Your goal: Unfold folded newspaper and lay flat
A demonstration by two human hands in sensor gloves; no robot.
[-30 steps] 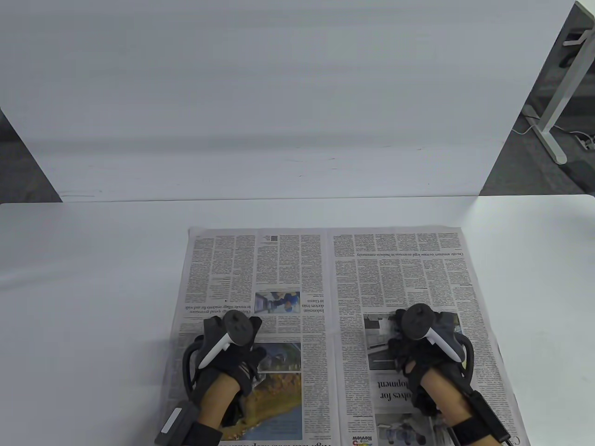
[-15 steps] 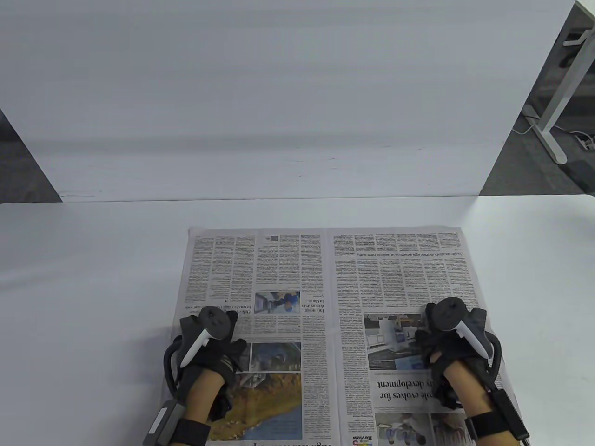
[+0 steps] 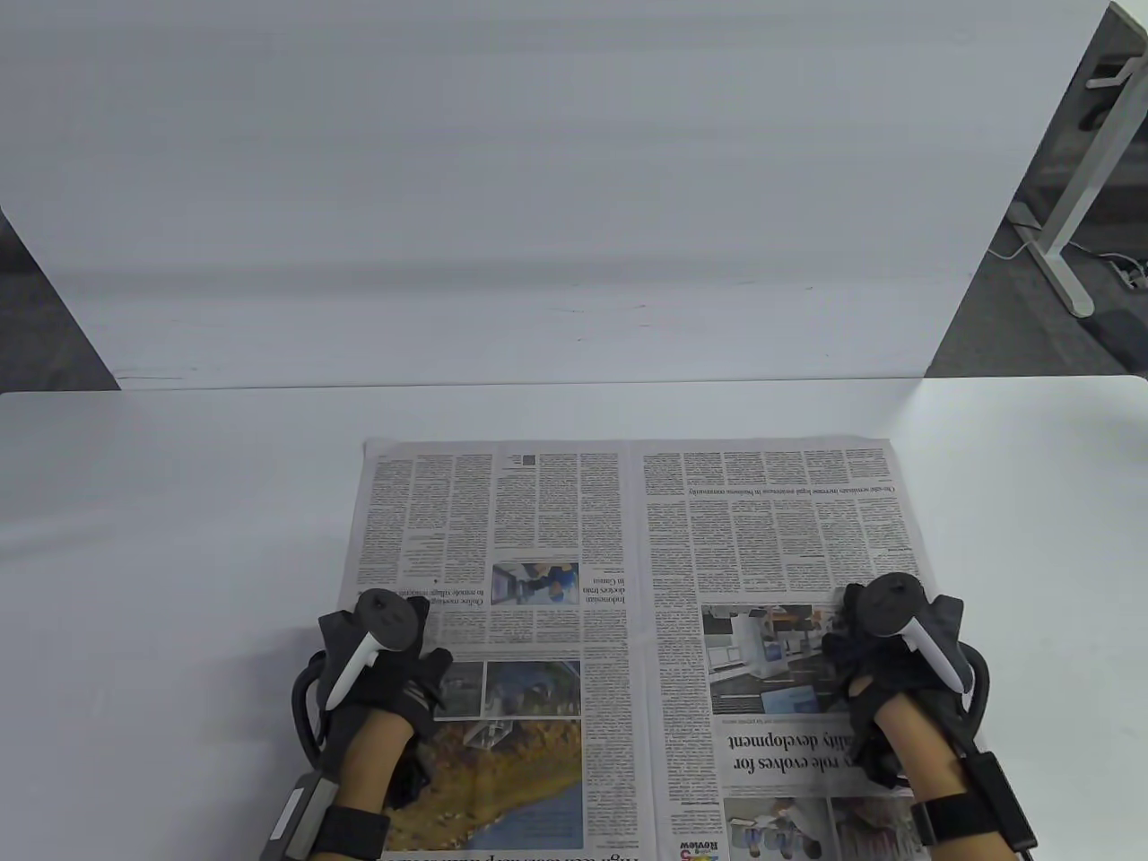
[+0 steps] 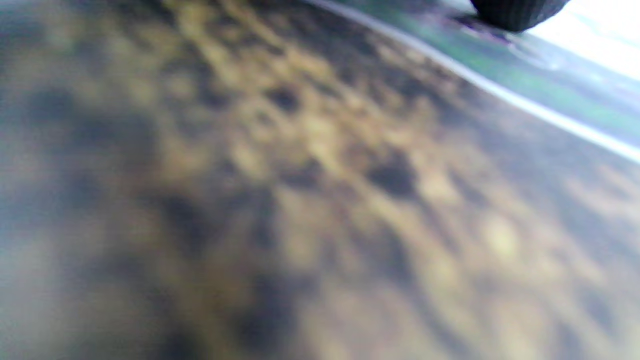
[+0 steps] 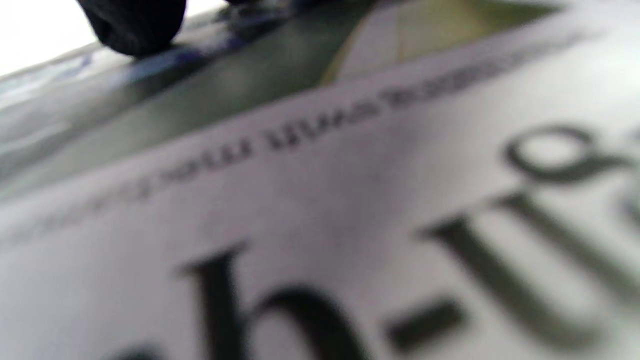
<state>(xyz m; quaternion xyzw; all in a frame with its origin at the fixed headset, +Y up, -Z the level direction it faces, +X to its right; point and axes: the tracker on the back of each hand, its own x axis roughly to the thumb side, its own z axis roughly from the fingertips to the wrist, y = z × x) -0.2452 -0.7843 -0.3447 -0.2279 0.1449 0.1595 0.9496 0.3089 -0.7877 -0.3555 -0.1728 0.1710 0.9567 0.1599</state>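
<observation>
The newspaper lies opened as a two-page spread on the white table, with its near edge cut off by the frame's bottom. My left hand rests palm-down on the left page near its outer edge. My right hand rests palm-down on the right page near its outer edge. The trackers hide most fingers. The left wrist view shows a blurred brown photo on the page and one fingertip touching the paper. The right wrist view shows headline print and one fingertip on the page.
A white backboard stands behind the table. A desk leg and dark floor show at the far right. Bare table surface lies to the left, right and beyond the paper.
Both hands have slid outward over the paper, the left hand to the left and the right hand to the right. The paper has stayed in place.
</observation>
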